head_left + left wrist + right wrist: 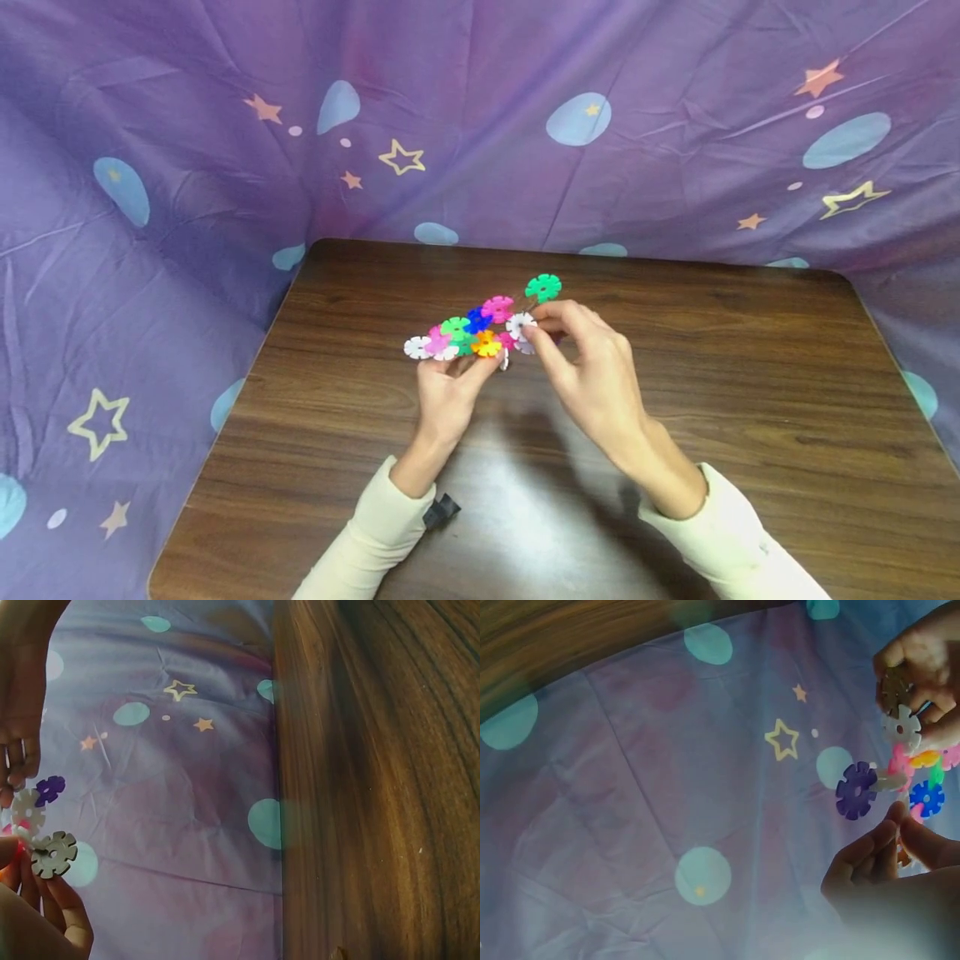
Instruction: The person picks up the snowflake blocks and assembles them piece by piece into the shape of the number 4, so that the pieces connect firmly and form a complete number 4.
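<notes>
A cluster of interlocking snowflake discs [455, 327] in pink, green, blue, orange and white is held up above the table. My left hand [444, 400] grips its near left part from below, thumb by the orange disc [487, 344]. Thumb and forefinger of my right hand [600, 367] pinch a white snowflake disc [520, 323] at the cluster's right side. A green disc [543, 287] stands out at the far right end. Seen from the right wrist, a purple disc [856, 791] juts sideways from the cluster; the fingertips partly hide the pinched disc.
Beneath the hands lies a dark wooden table [337, 417] with rounded corners. A purple curtain [480, 100] printed with stars and blue spots hangs behind it and along its sides. A small black object [442, 511] shows beside the left sleeve.
</notes>
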`<state>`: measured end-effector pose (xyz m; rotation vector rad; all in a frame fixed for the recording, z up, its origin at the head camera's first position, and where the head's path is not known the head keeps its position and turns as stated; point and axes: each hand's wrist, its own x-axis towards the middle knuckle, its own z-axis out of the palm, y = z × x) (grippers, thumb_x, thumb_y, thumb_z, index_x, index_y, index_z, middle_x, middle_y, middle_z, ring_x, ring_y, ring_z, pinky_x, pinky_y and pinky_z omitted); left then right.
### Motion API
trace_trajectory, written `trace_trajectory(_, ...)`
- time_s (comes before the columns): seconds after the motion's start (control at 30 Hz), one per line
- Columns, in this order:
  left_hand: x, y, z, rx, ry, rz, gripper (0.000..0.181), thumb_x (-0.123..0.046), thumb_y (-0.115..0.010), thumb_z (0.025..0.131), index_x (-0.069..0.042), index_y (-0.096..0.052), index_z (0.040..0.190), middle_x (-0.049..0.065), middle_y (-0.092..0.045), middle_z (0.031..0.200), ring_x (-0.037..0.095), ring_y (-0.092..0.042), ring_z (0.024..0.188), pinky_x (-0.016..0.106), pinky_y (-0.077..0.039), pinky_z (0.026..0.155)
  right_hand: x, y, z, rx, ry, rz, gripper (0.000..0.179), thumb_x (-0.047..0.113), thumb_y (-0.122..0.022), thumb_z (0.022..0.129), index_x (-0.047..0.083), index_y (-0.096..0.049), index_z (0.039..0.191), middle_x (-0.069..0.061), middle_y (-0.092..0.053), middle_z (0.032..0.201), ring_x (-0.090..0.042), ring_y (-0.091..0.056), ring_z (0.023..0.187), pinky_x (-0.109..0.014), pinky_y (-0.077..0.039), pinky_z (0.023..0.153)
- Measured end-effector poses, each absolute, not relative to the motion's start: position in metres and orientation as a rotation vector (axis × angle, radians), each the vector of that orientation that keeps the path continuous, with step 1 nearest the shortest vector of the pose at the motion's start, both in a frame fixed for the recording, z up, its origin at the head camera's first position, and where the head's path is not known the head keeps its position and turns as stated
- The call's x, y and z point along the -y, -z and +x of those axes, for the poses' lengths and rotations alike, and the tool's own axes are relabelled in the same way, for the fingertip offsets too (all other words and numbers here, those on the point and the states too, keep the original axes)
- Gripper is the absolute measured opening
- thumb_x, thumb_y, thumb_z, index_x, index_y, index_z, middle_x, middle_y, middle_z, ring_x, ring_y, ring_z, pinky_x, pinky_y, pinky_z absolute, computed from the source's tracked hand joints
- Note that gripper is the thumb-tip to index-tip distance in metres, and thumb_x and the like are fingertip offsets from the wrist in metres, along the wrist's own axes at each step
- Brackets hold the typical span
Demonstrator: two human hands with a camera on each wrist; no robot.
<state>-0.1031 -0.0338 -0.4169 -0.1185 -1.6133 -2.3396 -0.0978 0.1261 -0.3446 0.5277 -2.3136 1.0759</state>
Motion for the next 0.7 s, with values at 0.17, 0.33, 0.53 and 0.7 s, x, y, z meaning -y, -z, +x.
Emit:
trace_trajectory(0.17,0.033,0.418,-0.102,1.595,2.338,-0.121,0.041,0.015,-0.075,0.078,0.017,-0.065,0.118,-0.009,-0.078,0.103,0.01,-0.074,0.099,0.031,-0.061,0.094,-0.12,0.345,-0.098,2.251,-0.957,0.618,0.01,0.009,-0.073,0.094,0.004,-0.071,0.103,-0.007,-0.075,0.087,-0.021,-0.068,0.083,-0.035,-0.055,0.077)
trace_trajectory(0.33,0.033,0.42,-0.102,1.586,2.305,-0.119,0.04,0.014,-0.076,0.078,0.016,-0.067,0.117,-0.009,-0.078,0.103,0.01,-0.073,0.099,0.033,-0.061,0.095,-0.115,0.343,-0.098,2.237,-0.856,0.653,0.006,0.008,-0.069,0.095,0.003,-0.069,0.098,-0.007,-0.071,0.083,-0.023,-0.063,0.077,-0.038,-0.052,0.073)
trace_trajectory(0.53,0.029,0.421,-0.102,1.534,2.331,-0.118,0.041,0.016,-0.075,0.078,0.017,-0.065,0.118,0.003,-0.078,0.106,0.011,-0.074,0.099,0.034,-0.062,0.095,-0.112,0.342,-0.096,2.28,-0.754,0.679,0.011,0.014,-0.064,0.101,0.005,-0.069,0.1,-0.006,-0.07,0.082,-0.024,-0.06,0.074,-0.039,-0.05,0.071)
trace_trajectory(0.7,0.025,0.421,-0.101,1.473,2.373,-0.111,0.038,0.017,-0.073,0.079,0.009,-0.068,0.116,0.006,-0.078,0.106,0.011,-0.074,0.099,0.031,-0.061,0.095,-0.112,0.341,-0.096,2.293,-0.76,0.683,0.011,0.015,-0.063,0.101,0.006,-0.067,0.097,-0.005,-0.067,0.078,-0.025,-0.059,0.072,-0.039,-0.049,0.068)
